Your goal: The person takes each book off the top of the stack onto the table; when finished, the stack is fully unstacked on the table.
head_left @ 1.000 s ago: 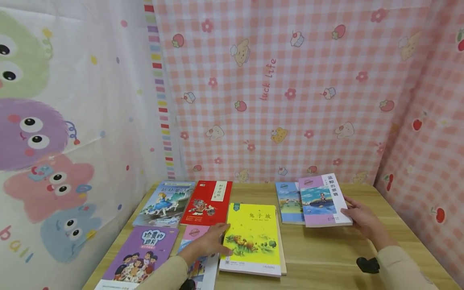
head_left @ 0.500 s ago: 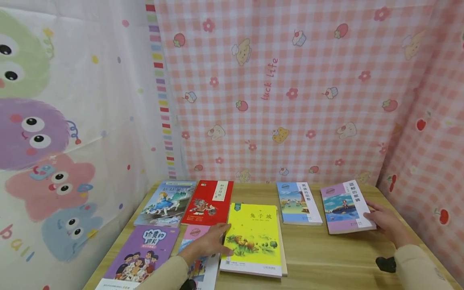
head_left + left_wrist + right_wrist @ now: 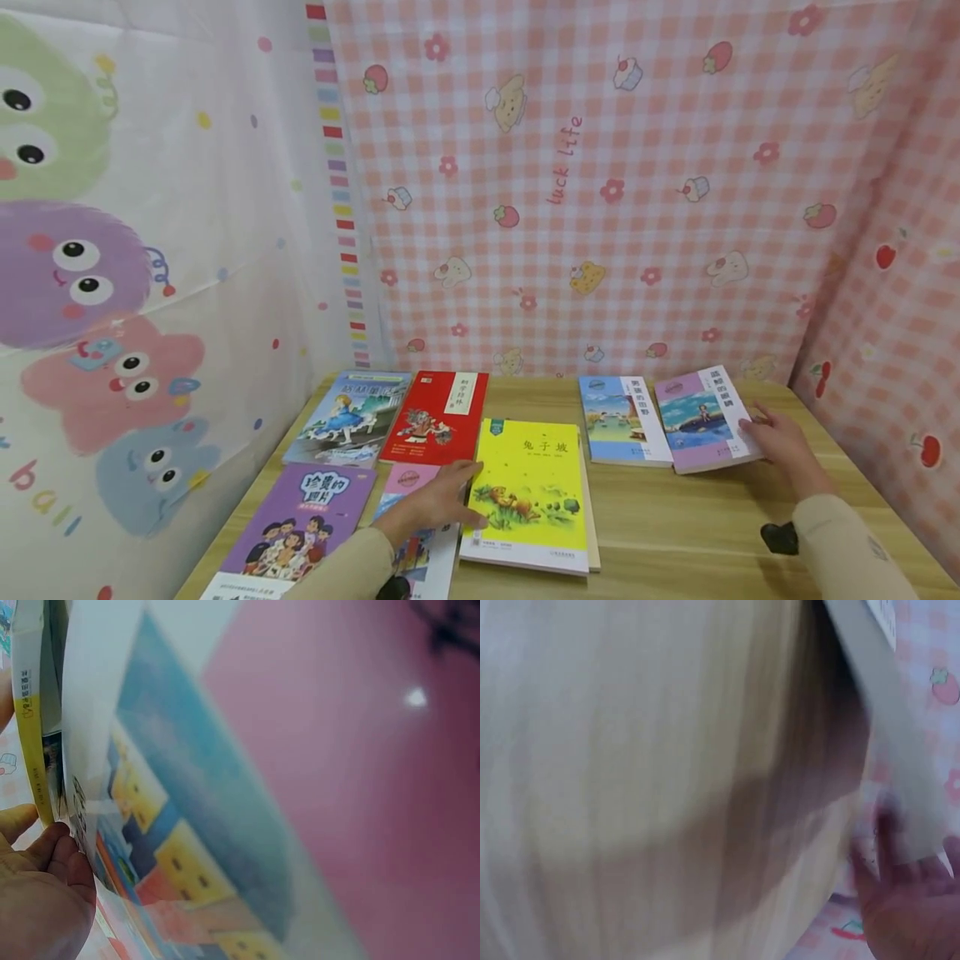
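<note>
While the head view looks down on the desk, the right hand rests relaxed fingers on the outer edge of the lilac book, which lies flat just beside the blue book, probably so the two line up in a row. The left hand lies flat across the yellow book and the pink book, pinning them, I'd guess.

Left wrist cam: fingers sit against the yellow book's spine, grip loose, not clamped.

Right wrist cam is blurry; fingertips touch a pale book edge, and it's no firm grip as far as I can tell.
</note>
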The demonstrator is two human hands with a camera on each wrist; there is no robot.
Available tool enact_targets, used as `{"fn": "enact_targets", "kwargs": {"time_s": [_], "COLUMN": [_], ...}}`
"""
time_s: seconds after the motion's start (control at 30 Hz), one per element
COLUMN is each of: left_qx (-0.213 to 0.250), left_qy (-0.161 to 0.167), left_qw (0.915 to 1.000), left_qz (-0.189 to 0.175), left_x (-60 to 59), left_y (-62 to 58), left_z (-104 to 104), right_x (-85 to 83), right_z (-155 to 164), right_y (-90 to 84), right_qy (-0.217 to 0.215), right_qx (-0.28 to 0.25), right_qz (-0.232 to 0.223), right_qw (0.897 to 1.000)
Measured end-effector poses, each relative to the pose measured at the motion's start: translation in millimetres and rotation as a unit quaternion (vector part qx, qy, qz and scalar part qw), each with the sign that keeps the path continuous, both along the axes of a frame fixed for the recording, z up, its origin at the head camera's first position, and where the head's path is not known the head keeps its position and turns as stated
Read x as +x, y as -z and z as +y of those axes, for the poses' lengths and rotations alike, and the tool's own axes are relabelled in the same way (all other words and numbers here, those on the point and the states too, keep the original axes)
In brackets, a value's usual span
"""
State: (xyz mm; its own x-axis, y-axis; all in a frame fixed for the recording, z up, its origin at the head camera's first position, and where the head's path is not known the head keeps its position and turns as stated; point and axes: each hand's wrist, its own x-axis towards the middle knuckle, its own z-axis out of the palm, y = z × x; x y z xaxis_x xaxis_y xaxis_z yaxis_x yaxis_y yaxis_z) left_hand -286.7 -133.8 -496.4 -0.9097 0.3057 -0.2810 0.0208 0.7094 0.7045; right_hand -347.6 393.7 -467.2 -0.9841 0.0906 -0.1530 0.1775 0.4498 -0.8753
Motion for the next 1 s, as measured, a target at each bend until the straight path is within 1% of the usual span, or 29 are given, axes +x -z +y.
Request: {"fn": "enact_targets", "kwargs": {"time_s": [0.07, 0.13, 0.2, 0.27, 0.37, 0.43, 0.57, 0.73, 0.83, 1.0], "left_qx": [0.002, 0.003, 0.004, 0.005, 0.004, 0.002, -0.006, -0.014, -0.021, -0.032], "left_qy": [0.002, 0.002, 0.001, -0.001, -0.002, -0.003, -0.007, -0.005, -0.002, -0.002], "left_qw": [1.0, 1.0, 1.0, 1.0, 1.0, 1.0, 1.0, 0.9998, 0.9996, 0.9992], "left_qz": [0.0, 0.0, 0.0, 0.001, 0.002, 0.003, 0.004, 0.013, 0.02, 0.022], "left_x": [0.6, 0.6, 0.5, 0.0, -1.7, -2.7, -3.2, -3.7, -3.7, -2.3], "left_y": [-0.7, -1.0, -1.1, -1.1, 0.1, 1.0, 2.9, 3.6, 3.0, 1.1], "left_z": [0.5, 0.7, 0.6, 0.3, 0.0, 0.0, -0.1, -0.5, -0.2, 1.3], "right_x": [-0.9, -1.4, -2.3, -2.9, -3.7, -3.9, -2.9, -0.2, 3.4, 13.1], "right_z": [-5.3, -12.0, -20.0, -28.8, -43.5, -54.3, -79.7, -112.5, -131.2, -160.6], "right_y": [-4.5, -7.9, -10.2, -11.1, -10.3, -8.4, -4.8, 0.1, 4.2, 12.7], "right_qy": [0.019, 0.03, 0.035, 0.026, 0.006, -0.008, -0.031, -0.05, -0.065, -0.079], "right_qx": [0.009, 0.01, -0.006, 0.003, -0.004, -0.008, -0.039, -0.096, -0.129, -0.161], "right_qz": [0.015, 0.019, 0.019, 0.014, 0.003, 0.004, 0.006, 0.005, 0.011, 0.009], "right_qw": [1.0, 0.999, 0.999, 1.0, 1.0, 1.0, 0.999, 0.994, 0.989, 0.984]}}
